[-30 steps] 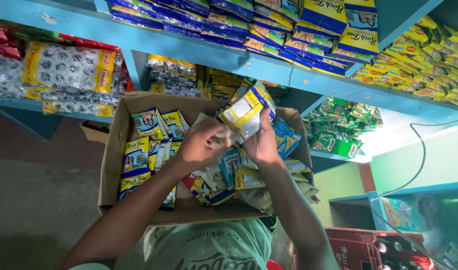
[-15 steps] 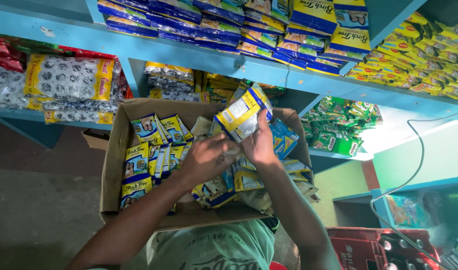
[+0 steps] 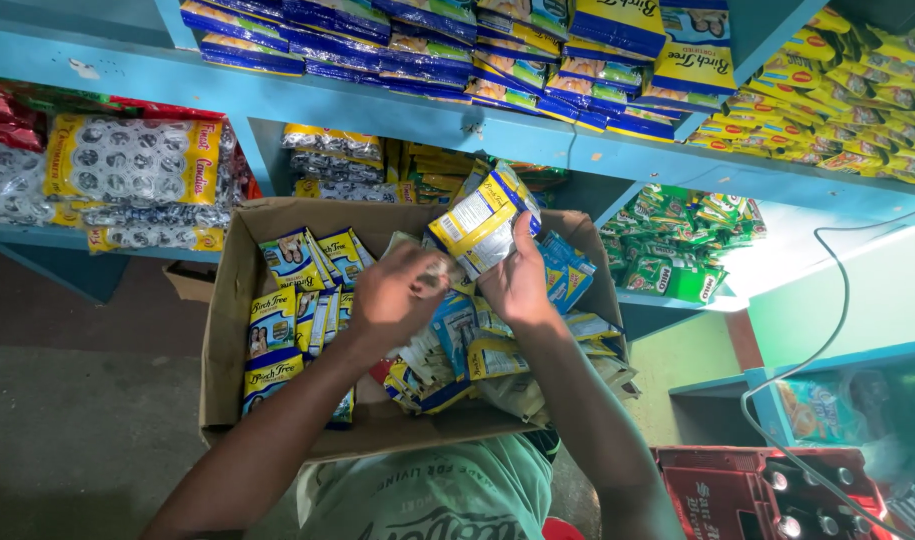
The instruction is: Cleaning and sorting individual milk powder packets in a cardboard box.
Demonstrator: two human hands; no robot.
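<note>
A brown cardboard box (image 3: 227, 330) rests against my body, filled with several yellow-and-blue sachet packets (image 3: 277, 325). My right hand (image 3: 517, 285) grips a yellow-and-blue packet (image 3: 477, 222) lifted above the box's middle. My left hand (image 3: 392, 295) is closed on the lower end of the same bunch of packets, next to the right hand. Loose packets (image 3: 447, 355) lie jumbled under both hands.
Blue shelves (image 3: 377, 110) in front hold stacked blue-and-yellow packets (image 3: 457, 40), yellow packets at the far right (image 3: 827, 110), green packets (image 3: 677, 240) and silver-and-yellow bags (image 3: 127, 170) at left. A red bottle crate (image 3: 767, 490) stands at lower right. A grey cable (image 3: 827, 330) hangs at right.
Both hands have stayed above the box holding the packets; the left hand shifted a little closer to the lifted packet. The view moved slightly.
</note>
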